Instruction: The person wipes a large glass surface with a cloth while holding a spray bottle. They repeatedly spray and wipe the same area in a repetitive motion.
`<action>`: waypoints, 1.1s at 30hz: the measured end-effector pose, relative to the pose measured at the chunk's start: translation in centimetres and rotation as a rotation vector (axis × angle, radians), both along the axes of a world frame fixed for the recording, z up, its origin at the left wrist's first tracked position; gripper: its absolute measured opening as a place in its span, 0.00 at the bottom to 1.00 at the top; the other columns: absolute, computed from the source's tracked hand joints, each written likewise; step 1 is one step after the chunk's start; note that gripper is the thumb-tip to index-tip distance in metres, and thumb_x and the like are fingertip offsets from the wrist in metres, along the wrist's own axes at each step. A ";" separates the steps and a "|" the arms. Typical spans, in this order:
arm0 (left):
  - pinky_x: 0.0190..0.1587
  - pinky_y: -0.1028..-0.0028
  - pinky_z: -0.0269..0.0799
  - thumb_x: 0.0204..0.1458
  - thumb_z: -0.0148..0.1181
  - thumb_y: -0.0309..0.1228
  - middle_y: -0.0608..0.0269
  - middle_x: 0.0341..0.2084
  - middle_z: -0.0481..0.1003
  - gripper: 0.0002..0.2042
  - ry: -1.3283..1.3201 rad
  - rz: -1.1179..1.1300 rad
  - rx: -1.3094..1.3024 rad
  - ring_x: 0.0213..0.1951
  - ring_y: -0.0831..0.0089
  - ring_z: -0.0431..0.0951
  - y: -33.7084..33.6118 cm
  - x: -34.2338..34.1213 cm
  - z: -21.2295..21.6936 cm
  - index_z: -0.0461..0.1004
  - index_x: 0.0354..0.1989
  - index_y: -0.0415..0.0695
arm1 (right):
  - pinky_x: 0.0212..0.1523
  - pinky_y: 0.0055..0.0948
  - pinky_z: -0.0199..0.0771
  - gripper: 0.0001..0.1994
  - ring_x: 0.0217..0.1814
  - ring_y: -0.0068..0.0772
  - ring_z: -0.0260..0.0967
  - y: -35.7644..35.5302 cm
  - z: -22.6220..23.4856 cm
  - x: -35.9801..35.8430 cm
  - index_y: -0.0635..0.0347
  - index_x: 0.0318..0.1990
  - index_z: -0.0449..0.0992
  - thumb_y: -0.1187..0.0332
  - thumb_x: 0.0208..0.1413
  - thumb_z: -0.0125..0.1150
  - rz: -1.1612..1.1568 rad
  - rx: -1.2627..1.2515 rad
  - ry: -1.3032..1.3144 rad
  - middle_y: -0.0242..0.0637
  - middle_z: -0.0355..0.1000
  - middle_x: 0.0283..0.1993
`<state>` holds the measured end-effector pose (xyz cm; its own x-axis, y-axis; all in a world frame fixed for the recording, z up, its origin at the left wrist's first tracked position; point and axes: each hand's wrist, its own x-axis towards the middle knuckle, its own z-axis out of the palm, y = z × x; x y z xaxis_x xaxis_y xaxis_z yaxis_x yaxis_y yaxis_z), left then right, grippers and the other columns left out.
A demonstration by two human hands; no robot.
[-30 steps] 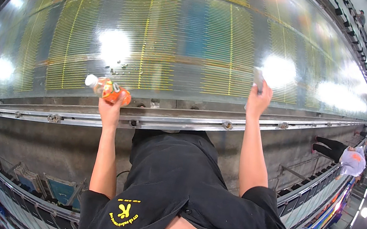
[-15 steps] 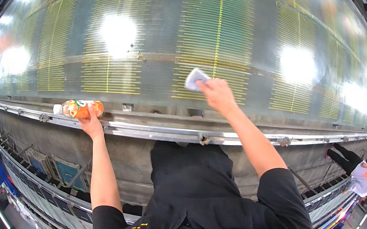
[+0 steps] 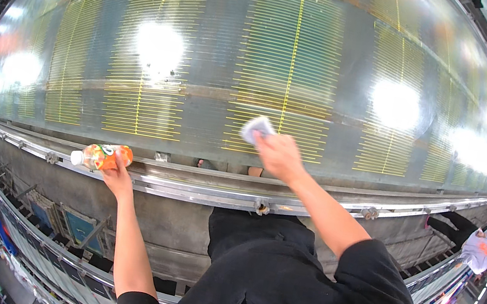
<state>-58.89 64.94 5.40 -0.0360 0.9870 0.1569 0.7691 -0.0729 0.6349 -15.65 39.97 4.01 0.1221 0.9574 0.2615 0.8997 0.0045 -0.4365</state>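
Observation:
My right hand [image 3: 281,157] pinches a folded white cloth [image 3: 257,128] against or just above the glossy table surface [image 3: 205,114]. The cloth is blurred, and whether it touches the surface I cannot tell. It lies over the lower left part of a block of fine yellow lines [image 3: 286,82]. Farther left, my left hand [image 3: 118,178] grips a clear plastic bottle [image 3: 104,157] with an orange label and white cap. The bottle is tilted on its side, its cap pointing left, above the metal rail.
A metal rail [image 3: 205,194] with knobs [image 3: 261,206] runs along the table's near edge, between me and the surface. Several similar line blocks repeat to both sides, among bright light reflections. At the far right another person [image 3: 476,249] stands in a light top and dark trousers.
The whole view has shifted, so the table sits lower in the picture. The cloth has moved slightly toward the near edge of the line block. Both hands keep their hold.

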 end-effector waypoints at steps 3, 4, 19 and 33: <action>0.54 0.57 0.75 0.67 0.65 0.48 0.44 0.54 0.81 0.26 0.049 0.060 -0.056 0.52 0.47 0.83 -0.9 1.9 0.7 0.74 0.57 0.34 | 0.40 0.51 0.74 0.24 0.38 0.48 0.77 -1.6 -0.4 9.6 0.61 0.68 0.72 0.68 0.65 0.58 -0.286 -0.312 -0.253 0.43 0.77 0.39; 0.56 0.58 0.75 0.67 0.65 0.48 0.45 0.54 0.81 0.27 0.049 0.051 -0.082 0.53 0.49 0.83 -1.0 1.7 0.6 0.73 0.58 0.34 | 0.44 0.51 0.74 0.23 0.42 0.49 0.77 0.6 -1.0 12.8 0.62 0.67 0.73 0.68 0.65 0.58 -0.465 -0.258 -0.298 0.43 0.78 0.41; 0.58 0.65 0.76 0.68 0.66 0.39 0.50 0.56 0.81 0.24 -0.249 -0.056 -0.140 0.55 0.63 0.83 -0.4 0.2 -1.5 0.69 0.62 0.34 | 0.44 0.53 0.81 0.14 0.42 0.52 0.82 9.8 -2.3 23.9 0.60 0.39 0.81 0.64 0.70 0.51 -0.858 -0.069 -0.225 0.49 0.82 0.38; 0.52 0.65 0.78 0.63 0.72 0.40 0.51 0.49 0.83 0.23 -0.162 0.026 -0.123 0.46 0.65 0.84 0.4 1.0 0.5 0.75 0.54 0.33 | 0.42 0.53 0.80 0.14 0.43 0.54 0.80 14.2 -3.9 21.5 0.60 0.40 0.81 0.64 0.70 0.50 -0.751 -0.058 -0.245 0.47 0.81 0.41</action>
<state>-57.85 65.32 5.85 -0.0763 0.9967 0.0258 0.6571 0.0308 0.7532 5.81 54.18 0.11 0.6861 0.6547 0.3171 0.7237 -0.6586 -0.2062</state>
